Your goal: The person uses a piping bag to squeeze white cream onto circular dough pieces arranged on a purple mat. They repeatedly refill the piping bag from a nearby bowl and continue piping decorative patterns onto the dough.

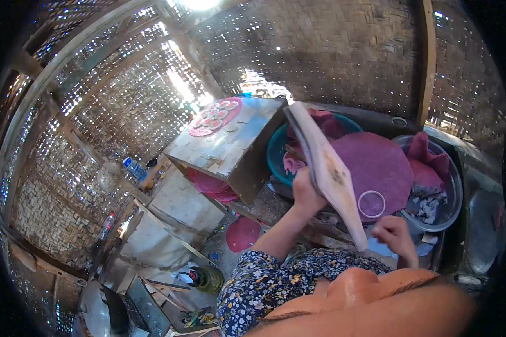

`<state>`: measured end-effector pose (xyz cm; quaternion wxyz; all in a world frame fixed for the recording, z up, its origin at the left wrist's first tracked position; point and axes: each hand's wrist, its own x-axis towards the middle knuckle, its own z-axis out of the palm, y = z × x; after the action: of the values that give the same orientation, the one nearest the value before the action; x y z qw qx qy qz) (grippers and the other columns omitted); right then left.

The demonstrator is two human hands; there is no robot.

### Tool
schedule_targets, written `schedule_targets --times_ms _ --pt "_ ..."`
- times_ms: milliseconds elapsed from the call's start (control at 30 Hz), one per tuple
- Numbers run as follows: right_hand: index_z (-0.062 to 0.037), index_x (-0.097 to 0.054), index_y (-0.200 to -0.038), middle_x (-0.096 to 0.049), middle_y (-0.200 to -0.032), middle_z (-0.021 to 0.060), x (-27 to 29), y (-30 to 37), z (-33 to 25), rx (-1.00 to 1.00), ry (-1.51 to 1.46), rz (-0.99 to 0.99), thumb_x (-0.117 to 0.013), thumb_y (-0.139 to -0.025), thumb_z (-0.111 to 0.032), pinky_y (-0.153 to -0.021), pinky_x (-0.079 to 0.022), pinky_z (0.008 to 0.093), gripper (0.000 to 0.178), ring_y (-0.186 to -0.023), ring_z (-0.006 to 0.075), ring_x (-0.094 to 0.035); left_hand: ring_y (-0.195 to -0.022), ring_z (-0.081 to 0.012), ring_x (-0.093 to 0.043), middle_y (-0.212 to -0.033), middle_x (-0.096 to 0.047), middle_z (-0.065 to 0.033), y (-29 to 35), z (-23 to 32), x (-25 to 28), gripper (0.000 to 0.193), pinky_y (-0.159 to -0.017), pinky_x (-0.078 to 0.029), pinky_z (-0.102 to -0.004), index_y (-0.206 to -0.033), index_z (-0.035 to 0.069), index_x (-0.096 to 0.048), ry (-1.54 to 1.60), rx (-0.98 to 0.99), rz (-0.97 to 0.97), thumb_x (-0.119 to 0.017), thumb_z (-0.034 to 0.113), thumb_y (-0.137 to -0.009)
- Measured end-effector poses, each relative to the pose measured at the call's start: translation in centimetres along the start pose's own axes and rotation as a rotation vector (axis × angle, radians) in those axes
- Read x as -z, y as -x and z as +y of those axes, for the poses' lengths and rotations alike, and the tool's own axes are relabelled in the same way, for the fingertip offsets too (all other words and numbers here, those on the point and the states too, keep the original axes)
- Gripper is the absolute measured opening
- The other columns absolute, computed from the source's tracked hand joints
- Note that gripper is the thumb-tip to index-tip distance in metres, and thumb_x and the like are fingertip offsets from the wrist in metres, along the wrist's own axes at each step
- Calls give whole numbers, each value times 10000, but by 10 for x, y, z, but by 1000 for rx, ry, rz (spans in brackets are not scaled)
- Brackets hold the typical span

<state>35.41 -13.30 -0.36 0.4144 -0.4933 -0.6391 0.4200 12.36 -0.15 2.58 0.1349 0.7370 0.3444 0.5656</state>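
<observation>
My left hand [307, 194] is closed round the edge of a long pale wooden board [333, 171], broad in the middle and tapered at both ends, with a dark stain on its face. It is held up at a slant. My right hand [396, 237] has its fingers curled, close to the board's lower end; whatever they may hold is hidden. Behind the board lies a large round pink dough sheet [376, 160]. A white ring [371, 204] rests near the sheet's front edge, just beyond my right hand.
A teal basin [275, 147] with pink dough stands behind the board; a clear basin [454, 194] with dough and whitish lumps is at right. On a wooden box [208, 149] sits a pink sheet with round pieces [215, 117]. A green gas cylinder [209, 279] and a pot [95, 312] are lower left.
</observation>
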Motion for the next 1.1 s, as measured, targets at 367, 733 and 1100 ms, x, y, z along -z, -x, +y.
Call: schedule_targets --times_ms 367,733,1100 --pt "-5 -463 -1202 -539 -1071 174 3 -72 -94 489 438 331 -608 -765 -335 -899 -362 343 567 -1030 297 -496 -565 -292 -511 -599 -492 -96 -52 -22 40 148 -617 -413 -409 -683 73 -492 -476 -467 -82 -585 166 -615" --pt "50 -484 -992 -502 -888 212 -126 -174 -175 1246 1048 512 -613 -635 -63 -681 -409 418 396 -775 334 -514 -565 -218 -547 -609 -545 -57 -85 -93 61 189 -606 -401 -344 -645 148 -523 -155 -627 -416 -621 297 -583" --pt "-42 -381 -1092 -436 -809 32 -132 -220 -189 511 157 247 -605 -677 -39 -549 -392 243 471 -682 93 -453 -547 -223 -553 -595 -547 -65 -125 -139 197 235 -604 -426 -318 -666 64 -515 -427 -621 -426 -628 268 -631"
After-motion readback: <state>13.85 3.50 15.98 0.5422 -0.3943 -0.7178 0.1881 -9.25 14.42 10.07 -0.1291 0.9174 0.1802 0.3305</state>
